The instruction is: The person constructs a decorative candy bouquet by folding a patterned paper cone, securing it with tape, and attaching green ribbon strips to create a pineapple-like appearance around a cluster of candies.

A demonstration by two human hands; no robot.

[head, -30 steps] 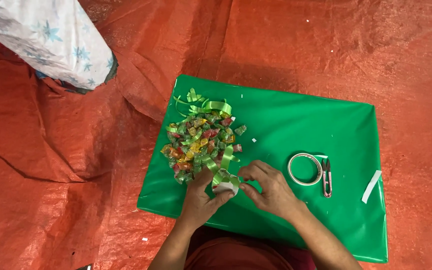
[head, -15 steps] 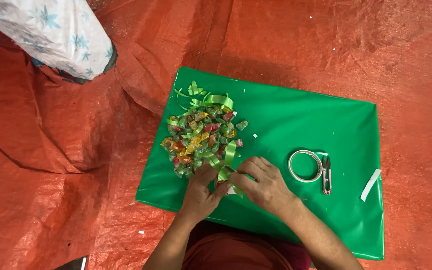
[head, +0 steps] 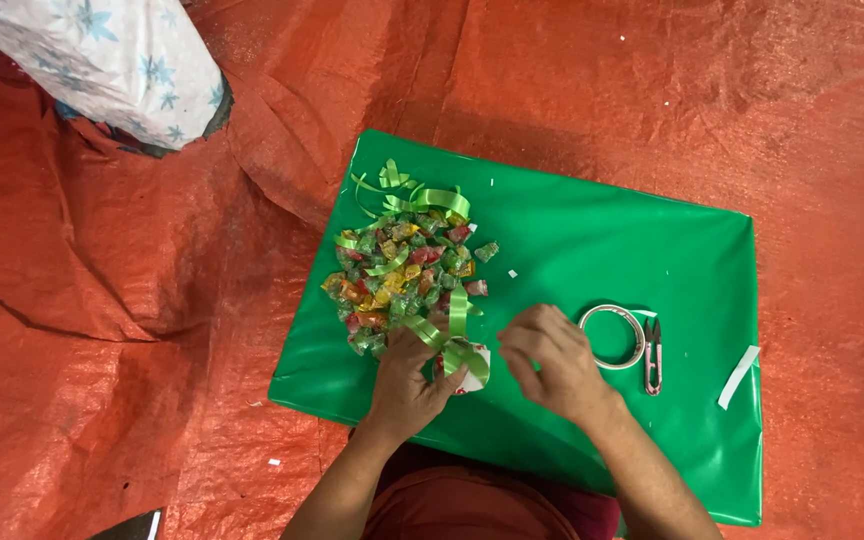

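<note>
Since half a second ago, the right hand (head: 550, 362) has drawn away from the ribbon bow, and both hands sit a little lower over the sheet.

Head view: the left hand (head: 407, 382) pinches a light green ribbon bow (head: 457, 352) with a white backing, near the front edge of the green wrapping sheet (head: 612, 250) spread on an orange tarp (head: 102, 330). Its grip is closed on the bow. The right hand hovers just beside, fingers loosely curled, holding nothing. A heap of wrapped candies (head: 402, 275) lies behind the bow. A tape roll (head: 614, 337) and thread snips (head: 653, 356) lie toward the right edge.
</note>
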